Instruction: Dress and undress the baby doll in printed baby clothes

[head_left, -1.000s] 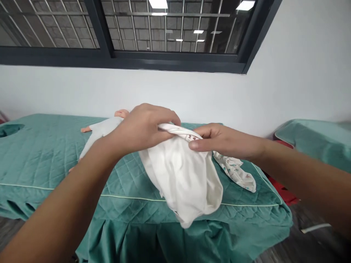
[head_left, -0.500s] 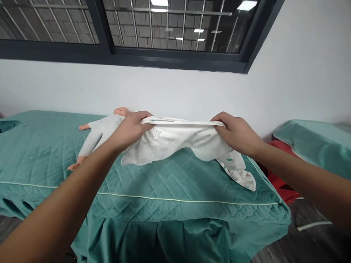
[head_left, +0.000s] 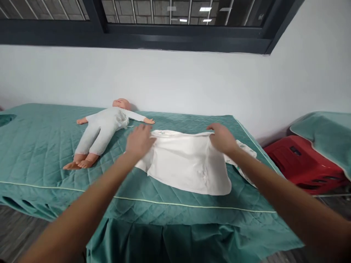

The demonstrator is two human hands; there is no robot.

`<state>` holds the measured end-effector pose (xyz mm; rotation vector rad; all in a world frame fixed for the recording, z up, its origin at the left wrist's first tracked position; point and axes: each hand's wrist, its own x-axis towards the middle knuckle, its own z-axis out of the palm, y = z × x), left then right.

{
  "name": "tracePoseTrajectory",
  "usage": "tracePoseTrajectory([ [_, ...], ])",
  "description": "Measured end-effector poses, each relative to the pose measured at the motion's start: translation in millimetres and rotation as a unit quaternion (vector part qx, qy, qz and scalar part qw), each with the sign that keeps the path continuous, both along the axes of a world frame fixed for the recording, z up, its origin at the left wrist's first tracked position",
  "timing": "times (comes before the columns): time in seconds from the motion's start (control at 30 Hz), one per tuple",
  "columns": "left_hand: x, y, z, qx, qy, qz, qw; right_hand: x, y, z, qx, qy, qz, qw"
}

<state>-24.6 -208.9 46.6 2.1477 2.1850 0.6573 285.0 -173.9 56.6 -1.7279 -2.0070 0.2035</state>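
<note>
A white baby garment [head_left: 186,164] lies spread flat on the green quilted bed cover [head_left: 41,146]. My left hand [head_left: 139,140] grips its far left corner, fingers closed on the cloth. At the far right corner, my right hand [head_left: 222,138] pinches the edge. To the left of the garment lies a baby doll [head_left: 102,129] in a pale suit, on its back, arms out, head toward the wall. A second, printed cloth [head_left: 246,153] peeks out from under my right forearm.
A white wall and a dark-framed window [head_left: 175,25] stand behind the bed. A red plastic stool [head_left: 304,164] sits on the floor to the right, beside another green-covered bed [head_left: 326,138]. The bed's front edge [head_left: 164,202] has a pale piping line.
The garment, bunched between my hands a second ago, was stretched wide in the air and now lies flat on the bed. Both hands moved forward and down; the view tilted down.
</note>
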Motion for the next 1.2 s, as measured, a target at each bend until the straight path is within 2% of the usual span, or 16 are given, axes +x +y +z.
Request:
tracePoseTrajectory([
  [0.07,21,-6,-41.8,0.054,-0.033,-0.090,0.994,-30,-10,-39.5,0.066,0.019,0.046,0.997],
  [0.13,43,-16,-74.3,0.059,-0.113,-0.176,0.976,-59,-28,-75.3,0.087,0.050,0.110,0.989],
  [0.17,52,-20,-85.0,0.048,-0.128,-0.204,0.969,-70,-36,-89.7,0.072,0.052,0.139,0.986],
  [0.2,59,-22,-91.7,0.030,-0.126,-0.216,0.968,-78,-43,-101.0,0.053,0.045,0.140,0.988],
  [0.27,67,-19,-95.4,-0.013,-0.093,-0.202,0.975,-85,-48,-113.8,0.013,0.012,0.100,0.995],
  [0.37,63,4,-88.9,-0.063,-0.022,-0.132,0.989,-79,-33,-115.0,-0.040,-0.040,0.015,0.998],
  [0.47,57,29,-82.0,-0.110,0.019,-0.070,0.991,-71,-11,-110.5,-0.075,-0.061,-0.018,0.995],
  [0.57,59,46,-77.3,-0.130,0.008,-0.022,0.991,-70,3,-109.8,-0.057,-0.063,-0.020,0.996],
  [0.77,76,62,-71.9,-0.114,-0.041,0.070,0.990,-76,23,-109.0,0.000,-0.046,0.016,0.999],
  [0.87,79,74,-77.6,-0.093,-0.035,0.087,0.991,-74,40,-107.1,-0.015,-0.034,0.024,0.999],
  [0.97,76,83,-89.0,-0.050,-0.009,0.077,0.996,-71,53,-109.2,-0.029,-0.010,0.022,0.999],
  [1.1,73,86,-99.5,-0.010,0.019,0.089,0.996,-71,57,-113.6,-0.035,0.015,0.013,0.999],
  [1.2,73,86,-99.6,-0.018,0.029,0.097,0.995,-73,55,-112.7,-0.038,0.013,0.015,0.999],
])
